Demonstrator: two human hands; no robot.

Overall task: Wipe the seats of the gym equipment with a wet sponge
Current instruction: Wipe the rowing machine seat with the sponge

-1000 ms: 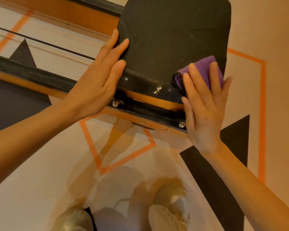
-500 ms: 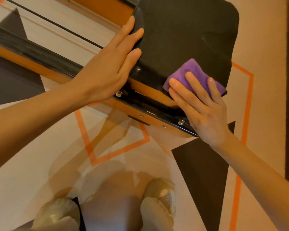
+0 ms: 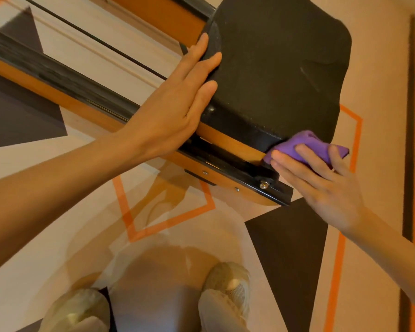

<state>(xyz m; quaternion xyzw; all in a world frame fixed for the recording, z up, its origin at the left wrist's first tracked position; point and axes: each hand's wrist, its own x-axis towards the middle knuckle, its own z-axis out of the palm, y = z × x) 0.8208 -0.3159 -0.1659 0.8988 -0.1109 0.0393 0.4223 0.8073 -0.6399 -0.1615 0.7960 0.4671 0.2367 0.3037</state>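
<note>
A black padded seat [image 3: 278, 68] sits on a wood-and-black rail [image 3: 228, 164] that runs from upper left to lower right. My left hand [image 3: 177, 104] lies flat with straight fingers against the seat's left edge. My right hand [image 3: 321, 185] presses a purple sponge [image 3: 297, 147] with straight fingers against the seat's near front edge, at its right corner. The sponge is partly covered by my fingers.
The floor [image 3: 374, 116] below is beige with orange lines and black triangles. My two pale shoes [image 3: 223, 295] stand under the rail's end. A thin black cable [image 3: 101, 41] and a second wooden rail [image 3: 158, 15] run past the seat at upper left.
My right hand slid the sponge from the seat's top surface down and toward me onto its front edge. My left hand stayed on the seat's left side.
</note>
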